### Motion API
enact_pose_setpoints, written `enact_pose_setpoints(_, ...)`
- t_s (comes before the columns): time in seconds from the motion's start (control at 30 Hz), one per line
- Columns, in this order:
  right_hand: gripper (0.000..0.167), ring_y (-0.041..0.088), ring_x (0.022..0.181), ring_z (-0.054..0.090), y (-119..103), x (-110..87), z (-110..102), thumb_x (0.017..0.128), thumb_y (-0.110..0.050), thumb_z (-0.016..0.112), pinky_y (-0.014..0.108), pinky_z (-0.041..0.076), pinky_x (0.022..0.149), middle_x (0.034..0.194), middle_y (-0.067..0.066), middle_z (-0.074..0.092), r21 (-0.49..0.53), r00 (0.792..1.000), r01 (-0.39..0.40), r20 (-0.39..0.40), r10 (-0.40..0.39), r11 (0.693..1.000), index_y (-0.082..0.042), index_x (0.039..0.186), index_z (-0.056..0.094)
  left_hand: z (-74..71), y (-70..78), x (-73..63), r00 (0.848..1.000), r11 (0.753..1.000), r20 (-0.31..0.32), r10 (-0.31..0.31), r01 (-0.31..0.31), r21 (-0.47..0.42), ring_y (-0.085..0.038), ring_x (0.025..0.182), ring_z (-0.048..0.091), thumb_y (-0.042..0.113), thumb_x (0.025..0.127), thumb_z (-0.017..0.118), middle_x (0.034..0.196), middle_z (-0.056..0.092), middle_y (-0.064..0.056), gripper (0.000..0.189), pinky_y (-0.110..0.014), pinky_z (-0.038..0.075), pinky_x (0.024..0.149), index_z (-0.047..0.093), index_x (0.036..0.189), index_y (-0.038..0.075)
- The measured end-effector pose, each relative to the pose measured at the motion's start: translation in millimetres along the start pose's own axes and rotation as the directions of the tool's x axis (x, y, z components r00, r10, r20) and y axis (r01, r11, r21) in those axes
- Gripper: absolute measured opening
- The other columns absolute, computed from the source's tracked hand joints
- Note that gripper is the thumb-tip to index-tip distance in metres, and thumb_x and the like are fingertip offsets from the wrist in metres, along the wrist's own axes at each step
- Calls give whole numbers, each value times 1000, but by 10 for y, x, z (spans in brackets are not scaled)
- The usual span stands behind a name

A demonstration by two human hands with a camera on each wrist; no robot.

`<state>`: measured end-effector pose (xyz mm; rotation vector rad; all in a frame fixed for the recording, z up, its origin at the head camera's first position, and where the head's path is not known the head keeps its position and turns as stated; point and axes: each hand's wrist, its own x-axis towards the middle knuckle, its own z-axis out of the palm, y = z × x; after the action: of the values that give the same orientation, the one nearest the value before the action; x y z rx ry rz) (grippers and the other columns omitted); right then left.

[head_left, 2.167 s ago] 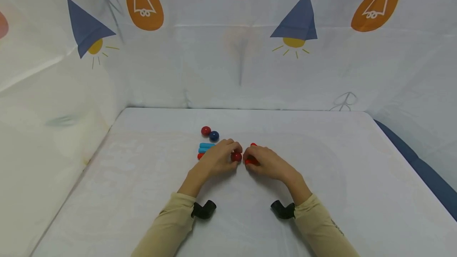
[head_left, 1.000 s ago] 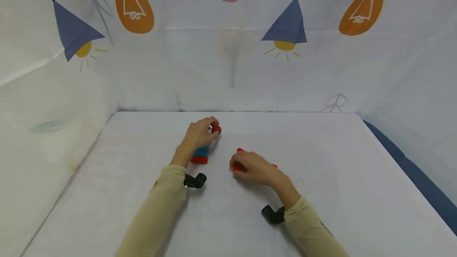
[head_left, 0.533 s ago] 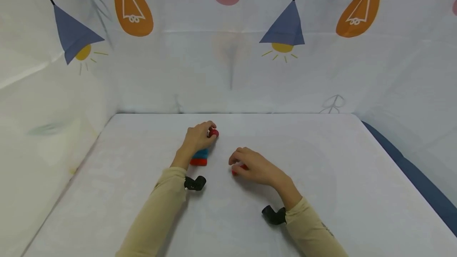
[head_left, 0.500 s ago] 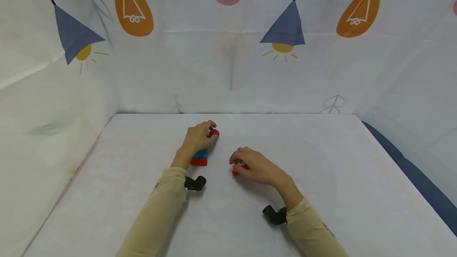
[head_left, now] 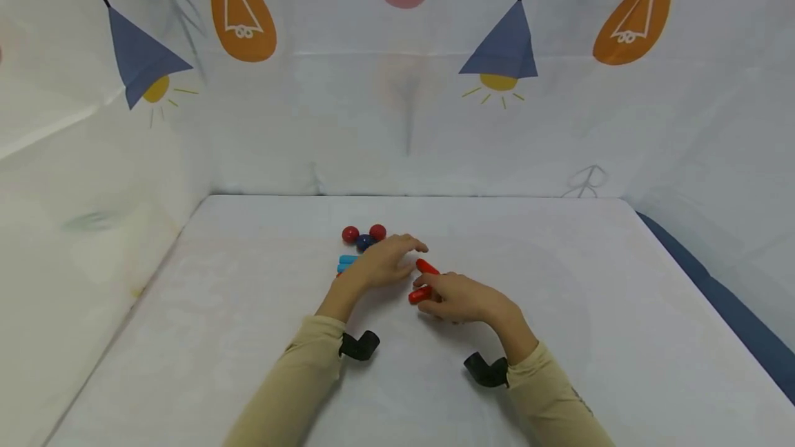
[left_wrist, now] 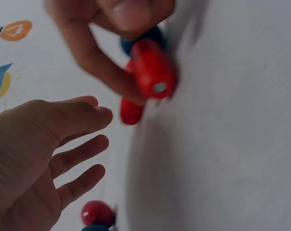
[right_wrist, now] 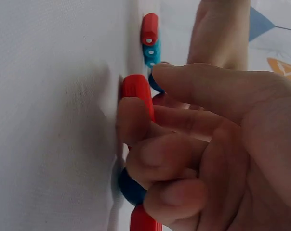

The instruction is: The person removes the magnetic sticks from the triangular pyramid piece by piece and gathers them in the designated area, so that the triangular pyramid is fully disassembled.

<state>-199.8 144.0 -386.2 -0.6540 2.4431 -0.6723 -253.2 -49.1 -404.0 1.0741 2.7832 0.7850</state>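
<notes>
In the head view my left hand [head_left: 388,262] reaches over the white table, its fingers extended with nothing in them. My right hand [head_left: 464,297] curls its thumb and fingers around a red rod [head_left: 419,294]. Another red rod [head_left: 427,266] points up-left between the two hands. The left wrist view shows a metal spot on the end of the nearer red rod [left_wrist: 157,72]. A blue ball [right_wrist: 132,186] shows under my right fingers in the right wrist view, touching a further red rod [right_wrist: 145,219]. My right hand hides how these pieces join.
Behind my left hand sit two red balls, left [head_left: 350,234] and right [head_left: 377,232], with a dark blue ball [head_left: 365,243] between them. Light blue rods [head_left: 348,262] lie in front, partly covered by that hand. A patterned white cloth [head_left: 373,123] hangs behind the table [head_left: 261,336].
My left hand has let go of a red ball beside the blue ball at the back, then moved right toward the red rods. My right hand has lowered its lifted fingers around a red rod.
</notes>
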Motion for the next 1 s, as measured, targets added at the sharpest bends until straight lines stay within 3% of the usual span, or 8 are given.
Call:
enact_pose_setpoints(0.07,36,11,50,49,25,12,14,93,-27,58,26,43,51,65,-2,52,-15,1000,0,1,0,1000,-17,127,52,83,28,23,998,1000,68,-8,6,26,-17,115,54,14,90,62,124,60,0,36,-32,47,96,58,125,14)
enact_pose_setpoints(0.13,37,11,54,49,45,19,23,92,-27,58,26,41,53,67,-2,51,-41,1000,4,2,-4,999,-19,127,52,145,40,39,996,998,85,-30,25,53,-15,108,56,16,89,63,120,60,1,33,-30,49,92,59,122,16)
enact_pose_setpoints(0.37,32,12,76,52,112,-27,-34,89,-25,61,29,42,66,83,-4,56,-54,999,40,21,-39,998,-21,121,57,209,28,18,994,984,19,-111,107,145,-12,88,54,22,87,68,100,60,3,21,-24,48,76,64,107,19)
enact_pose_setpoints(0.67,23,14,85,51,307,-142,-239,90,-28,61,31,43,73,92,-2,57,-43,999,49,13,-49,998,-20,110,67,167,7,-135,989,974,8,-150,146,174,-13,85,55,28,86,70,96,62,3,23,-28,47,79,66,106,19)
enact_pose_setpoints(0.8,20,15,83,47,392,-143,-295,90,-28,60,30,41,70,91,2,52,-61,998,38,-38,-40,997,-18,104,70,150,48,-207,989,973,24,-147,140,183,-12,82,54,30,84,71,92,63,3,23,-29,45,76,68,104,19)
enact_pose_setpoints(1.0,9,18,86,45,484,-107,-297,89,-23,62,30,39,72,92,5,49,-92,982,21,-186,-38,996,-17,91,69,131,170,-270,983,975,74,-166,152,164,-10,77,52,33,83,72,88,64,6,29,-25,44,71,68,107,18)
